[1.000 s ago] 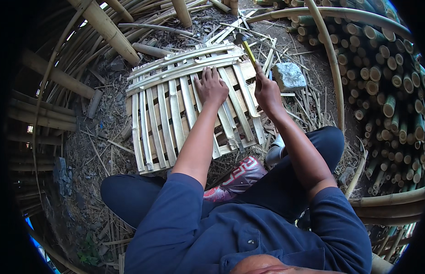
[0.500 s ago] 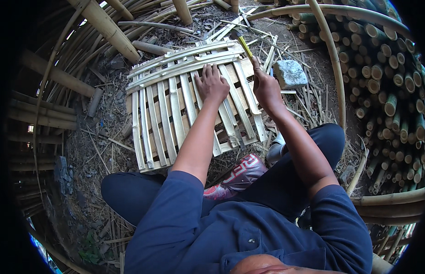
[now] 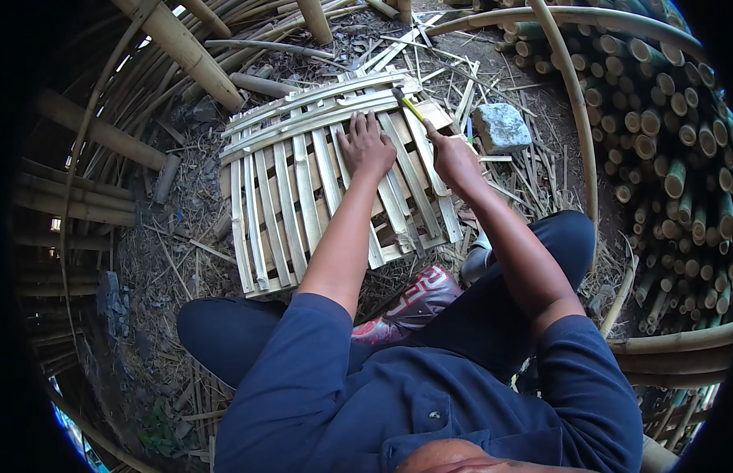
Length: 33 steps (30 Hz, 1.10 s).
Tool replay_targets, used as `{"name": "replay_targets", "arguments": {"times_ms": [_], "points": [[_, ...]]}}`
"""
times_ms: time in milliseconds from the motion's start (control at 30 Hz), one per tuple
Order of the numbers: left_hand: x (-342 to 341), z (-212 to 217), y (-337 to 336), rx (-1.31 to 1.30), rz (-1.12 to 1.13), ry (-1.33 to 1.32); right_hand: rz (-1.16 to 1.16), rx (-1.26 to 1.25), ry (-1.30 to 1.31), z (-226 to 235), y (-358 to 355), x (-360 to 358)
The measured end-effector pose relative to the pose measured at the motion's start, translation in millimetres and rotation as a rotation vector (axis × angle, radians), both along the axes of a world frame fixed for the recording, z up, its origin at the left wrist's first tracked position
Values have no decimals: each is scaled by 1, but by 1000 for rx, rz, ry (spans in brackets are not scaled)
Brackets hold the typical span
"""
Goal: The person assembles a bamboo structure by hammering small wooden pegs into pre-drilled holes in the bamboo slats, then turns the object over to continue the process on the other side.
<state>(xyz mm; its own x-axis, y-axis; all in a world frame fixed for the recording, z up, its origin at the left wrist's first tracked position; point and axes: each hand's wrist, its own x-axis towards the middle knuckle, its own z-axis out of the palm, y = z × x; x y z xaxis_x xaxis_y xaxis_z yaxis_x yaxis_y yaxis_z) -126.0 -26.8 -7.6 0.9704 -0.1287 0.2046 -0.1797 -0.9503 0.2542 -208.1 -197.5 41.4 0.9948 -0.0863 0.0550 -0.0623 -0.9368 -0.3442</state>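
Note:
On the ground before me lies a panel of split bamboo slats, with crosswise strips along its far edge. My left hand rests flat on the slats just below those strips, fingers outstretched. My right hand is wrapped round the yellow handle of a hammer. The hammer's dark head is at the right end of the crosswise strips; whether it touches them I cannot tell. A flat wooden board shows beneath the panel at its far right corner.
A pale stone block sits right of the panel. Cut bamboo poles are stacked at the right, behind an upright bent pole. Thick bamboo posts stand at the far left. Shavings and loose strips litter the ground around my crossed legs.
My right hand has brought the hammer down and toward the left, so its head is now at the panel's far right part. The left hand stays in place.

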Motion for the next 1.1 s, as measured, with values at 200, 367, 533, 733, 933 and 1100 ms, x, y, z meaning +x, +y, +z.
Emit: {"name": "replay_targets", "arguments": {"times_ms": [200, 367, 533, 733, 933, 1100], "points": [[2, -5, 7, -42, 7, 19, -47, 164, -183, 12, 12, -4], [-2, -1, 2, 35, 17, -4, -74, 271, -341, 35, 15, -8], [-1, -1, 4, 29, 24, 25, -126, 533, -356, 9, 8, 8], [21, 13, -7, 109, -26, -20, -280, 725, -190, -7, -17, 22], [92, 12, -1, -451, -602, -66, -358, 969, 34, 24, -13, 18], [110, 11, -16, -465, -667, -30, -375, 960, 71, 38, -22, 14]]}}
